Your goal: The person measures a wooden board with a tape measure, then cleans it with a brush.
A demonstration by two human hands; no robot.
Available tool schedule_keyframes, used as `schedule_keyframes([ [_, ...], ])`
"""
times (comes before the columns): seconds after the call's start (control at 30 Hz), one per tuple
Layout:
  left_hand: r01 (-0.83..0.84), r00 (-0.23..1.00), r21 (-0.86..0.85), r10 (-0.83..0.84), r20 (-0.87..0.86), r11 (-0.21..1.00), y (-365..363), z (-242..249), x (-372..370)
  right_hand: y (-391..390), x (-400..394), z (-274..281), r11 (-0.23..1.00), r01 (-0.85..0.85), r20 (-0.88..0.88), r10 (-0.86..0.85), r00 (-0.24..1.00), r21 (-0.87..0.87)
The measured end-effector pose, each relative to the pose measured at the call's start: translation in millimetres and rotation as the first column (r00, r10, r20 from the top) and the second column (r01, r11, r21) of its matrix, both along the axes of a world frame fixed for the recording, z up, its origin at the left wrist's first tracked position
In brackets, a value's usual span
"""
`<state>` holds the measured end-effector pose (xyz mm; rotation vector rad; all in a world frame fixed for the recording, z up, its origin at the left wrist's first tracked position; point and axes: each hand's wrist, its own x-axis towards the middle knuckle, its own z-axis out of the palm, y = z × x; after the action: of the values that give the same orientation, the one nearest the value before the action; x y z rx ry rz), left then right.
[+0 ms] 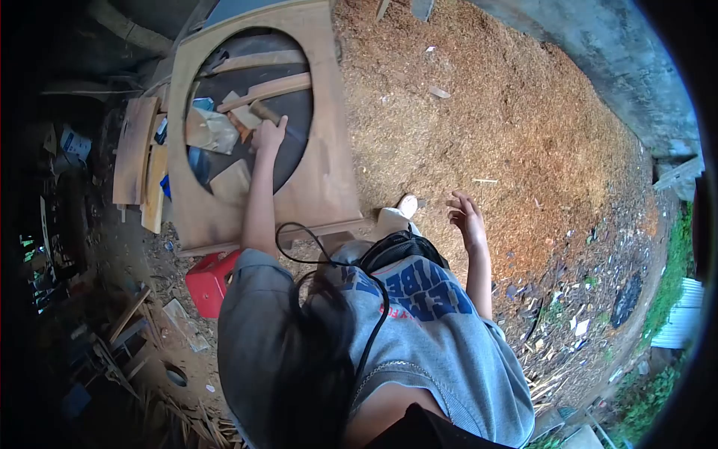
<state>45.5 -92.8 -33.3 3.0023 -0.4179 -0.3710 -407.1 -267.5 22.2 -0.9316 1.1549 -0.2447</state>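
My left hand [269, 138] reaches over a wooden panel [329, 168] with a large oval opening. Its thumb points away from me, and its fingers are closed around a small brown wood piece [263, 112], slightly blurred. Inside the oval, a dark surface [293, 112] bears a long wood strip [265, 91], a crumpled clear plastic bag [217, 133] and a flat light wood piece [230, 182]. My right hand [467, 218] hangs in the air at my right side, fingers loosely bent and apart, holding nothing.
Boards [136, 153] lean beyond the panel's left side. A red plastic stool [207, 284] stands near my left. Wood shavings [479, 135] cover the ground ahead and to the right, up to a grey wall [598, 60]. Scrap wood [129, 314] lies at the lower left.
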Motion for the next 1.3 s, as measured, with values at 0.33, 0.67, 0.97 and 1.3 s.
schedule_keyframes([
  [0.33, -0.151, 0.970, -0.237, 0.190, 0.152, 0.960, -18.3, 6.2, -18.4, -120.8, -59.8, -21.9, 0.998, 0.067, -0.029, -0.067, 0.997, 0.012],
  [0.67, 0.330, 0.922, -0.527, -0.147, 0.359, 0.783, -60.2, 103.5, -73.1, -172.7, 42.9, -17.7, 0.977, -0.212, 0.034, 0.212, 0.977, -0.017],
  [0.97, 0.446, 0.893, -0.555, -0.388, 0.226, 0.702, -169.1, 95.8, -63.7, -213.1, 213.0, 35.2, 0.628, -0.648, -0.035, 0.706, 0.708, -0.430],
  [1.3, 0.352, 0.921, -0.610, -0.381, 0.088, 0.710, -241.3, 63.9, 46.5, -222.2, 423.3, 30.8, -0.360, -0.762, -0.722, 0.663, 0.197, -0.539],
])
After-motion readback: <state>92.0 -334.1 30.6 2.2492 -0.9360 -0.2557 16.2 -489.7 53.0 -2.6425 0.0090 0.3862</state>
